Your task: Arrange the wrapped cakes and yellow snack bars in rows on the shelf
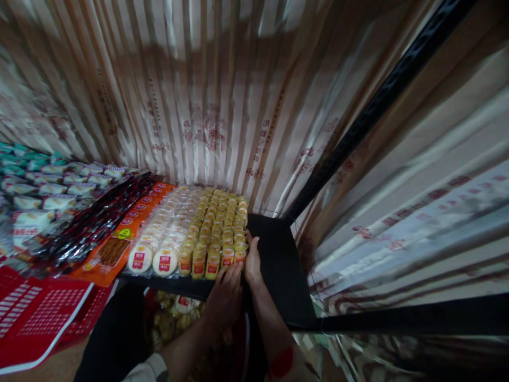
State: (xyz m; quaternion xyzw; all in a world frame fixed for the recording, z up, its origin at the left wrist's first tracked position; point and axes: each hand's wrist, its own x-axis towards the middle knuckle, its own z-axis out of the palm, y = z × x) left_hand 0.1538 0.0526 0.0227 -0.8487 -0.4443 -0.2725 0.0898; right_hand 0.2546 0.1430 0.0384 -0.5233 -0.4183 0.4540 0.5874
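Observation:
Several rows of small yellow-wrapped snack packs (212, 260) with red labels stand at the right end of the stock on a black shelf (278, 265). My left hand (226, 292) is at the front of the rightmost rows, its fingers stretched out against the lower faces of the packs. Along the right side of the same rows lies my right hand (253, 260), fingers extended and palm turned toward the packs. Neither hand is wrapped around a pack. Left of the yellow rows are clear-wrapped round white cakes or crackers (165, 261) with red labels.
An orange snack bag (109, 252), dark shiny packets (91, 228) and white-and-green packets (51, 185) fill the shelf leftward. Red baskets (40, 313) stand below; more packs (173, 313) lie beneath the shelf edge. A black post (358, 127) rises at right before printed sheeting (214, 95).

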